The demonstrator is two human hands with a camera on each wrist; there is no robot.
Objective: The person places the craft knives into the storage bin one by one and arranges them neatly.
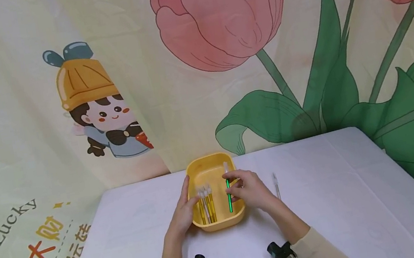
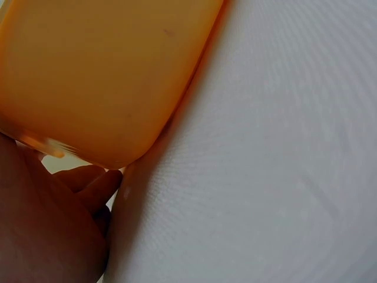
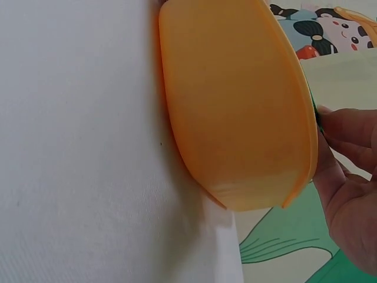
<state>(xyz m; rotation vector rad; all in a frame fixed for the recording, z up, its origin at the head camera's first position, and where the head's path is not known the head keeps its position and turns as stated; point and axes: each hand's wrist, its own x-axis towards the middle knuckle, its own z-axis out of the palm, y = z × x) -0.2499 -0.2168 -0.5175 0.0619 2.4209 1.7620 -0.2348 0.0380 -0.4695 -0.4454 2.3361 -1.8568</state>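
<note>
A yellow plastic tray (image 1: 220, 226) with rounded corners stands near the far edge of the white table. My left hand (image 1: 182, 217) holds its left side, thumb at the rim and fingers along the outer wall. In the left wrist view, fingers (image 2: 97, 188) lie close against the tray's lower edge. Over the tray's right part, my right hand (image 1: 247, 188) pinches a slim green pen (image 1: 229, 198) with a clear upper end, held nearly upright in the head view. Inside the tray, at the left, several yellow and silvery pens (image 1: 207, 206) lie side by side.
One more slim silvery pen (image 1: 275, 183) lies on the white tablecloth (image 1: 347, 206), right of the tray and partly behind my right forearm. Behind the table's far edge hangs a printed cloth (image 1: 173, 121) with tulips and a cartoon figure.
</note>
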